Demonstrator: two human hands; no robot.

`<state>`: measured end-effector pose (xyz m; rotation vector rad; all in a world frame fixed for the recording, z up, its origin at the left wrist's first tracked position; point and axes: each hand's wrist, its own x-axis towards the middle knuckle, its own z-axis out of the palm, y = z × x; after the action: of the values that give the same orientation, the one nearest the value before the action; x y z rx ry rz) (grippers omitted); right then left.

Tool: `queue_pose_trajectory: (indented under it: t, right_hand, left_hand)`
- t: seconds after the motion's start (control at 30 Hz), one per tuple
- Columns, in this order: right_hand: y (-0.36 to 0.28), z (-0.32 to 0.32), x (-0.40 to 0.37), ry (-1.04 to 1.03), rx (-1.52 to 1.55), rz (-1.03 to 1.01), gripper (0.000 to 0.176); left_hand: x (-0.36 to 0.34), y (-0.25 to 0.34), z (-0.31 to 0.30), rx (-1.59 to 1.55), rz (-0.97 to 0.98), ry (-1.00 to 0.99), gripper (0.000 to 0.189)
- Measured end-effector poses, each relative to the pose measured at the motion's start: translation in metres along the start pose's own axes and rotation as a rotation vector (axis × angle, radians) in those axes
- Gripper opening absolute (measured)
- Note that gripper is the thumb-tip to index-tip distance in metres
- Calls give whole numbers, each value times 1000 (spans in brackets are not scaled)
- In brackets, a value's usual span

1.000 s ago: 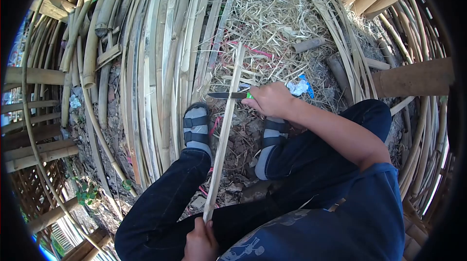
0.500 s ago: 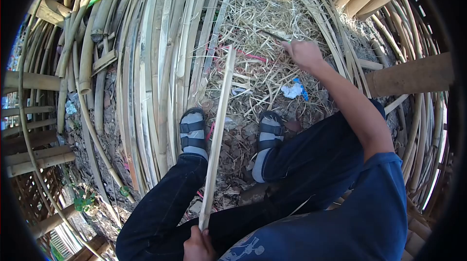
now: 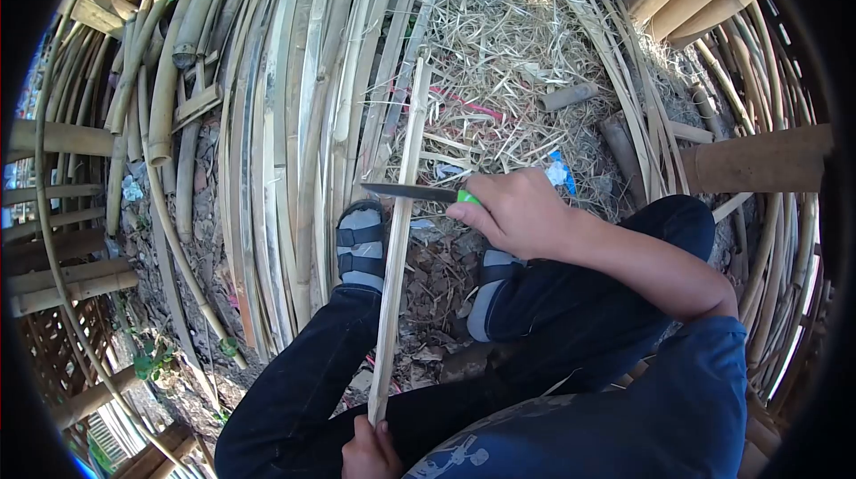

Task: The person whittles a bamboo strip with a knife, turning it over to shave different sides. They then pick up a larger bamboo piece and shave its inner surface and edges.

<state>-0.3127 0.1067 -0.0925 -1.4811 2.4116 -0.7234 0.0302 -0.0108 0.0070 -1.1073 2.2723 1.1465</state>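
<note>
A long pale bamboo strip (image 3: 399, 247) runs from my lap forward between my feet. Its near end is gripped by my left hand (image 3: 370, 449), fingers closed around it at the bottom of the view. My right hand (image 3: 522, 211) is wrapped round the green handle of a knife (image 3: 415, 193), whose dark blade lies across the strip about midway along it. The blade's tip points left, past the strip and over my left sandal (image 3: 360, 243). My right foot is partly hidden behind the right forearm.
Many split bamboo strips (image 3: 294, 140) lie side by side at the left. Shavings (image 3: 499, 51) cover the ground ahead, with a short bamboo piece (image 3: 569, 96) and a blue-and-white scrap (image 3: 561, 172) among them. Thick bamboo poles (image 3: 758, 158) stand at the right.
My right hand has come back from the far right over the shavings, bringing the knife blade across the strip. My left hand still holds the strip's near end.
</note>
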Motion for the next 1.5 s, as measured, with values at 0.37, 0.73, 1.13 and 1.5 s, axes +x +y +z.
queue_pose_trajectory:
  t: [0.37, 0.73, 1.13, 1.5]
  right_hand:
    - [-131, 76, -60, 80, 324, -292, 48]
    - [-94, 88, -51, 234, -18, -482, 56]
    - [22, 62, -17, 172, -105, 351, 43]
    - [-79, 61, -34, -59, 504, 6, 33]
  left_hand:
    - [8, 1, -4, -130, 44, -50, 15]
    - [13, -3, -5, -109, -26, -146, 18]
    - [3, -12, -8, -86, -63, -161, 22]
    - [17, -8, -11, -429, -173, -184, 24]
